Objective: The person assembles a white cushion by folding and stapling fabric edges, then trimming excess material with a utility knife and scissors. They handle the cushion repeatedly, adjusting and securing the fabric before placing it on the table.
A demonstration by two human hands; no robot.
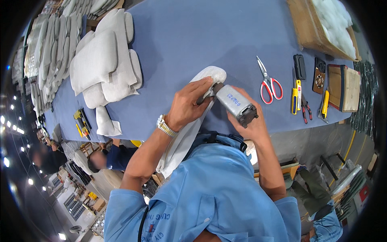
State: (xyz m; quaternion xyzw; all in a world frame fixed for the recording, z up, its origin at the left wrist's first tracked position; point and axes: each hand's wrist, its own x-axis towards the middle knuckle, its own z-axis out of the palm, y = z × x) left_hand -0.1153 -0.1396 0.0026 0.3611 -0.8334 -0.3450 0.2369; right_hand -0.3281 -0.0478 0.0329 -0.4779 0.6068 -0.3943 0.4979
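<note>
A long, light grey fabric-covered padded piece point(213, 73) reaches from the blue-covered table's near edge down beside my body. My left hand point(188, 104) grips it from the left, with its fingers over the upper side, close to the nose of a tool. That tool, a grey staple gun point(236, 104), is held in my right hand point(254, 119). Its nose points at the fabric by my left fingertips. Whether the nose touches the fabric is hidden by my fingers. The right fingers are mostly behind the tool's body.
Grey padded pieces point(98, 56) are piled at the left. Red-handled scissors point(269, 82), a yellow cutter knife point(296, 97), pliers point(305, 109) and a box point(343, 88) lie right. A carton point(300, 24) of white stuffing stands far right. A co-worker point(115, 155) is at lower left.
</note>
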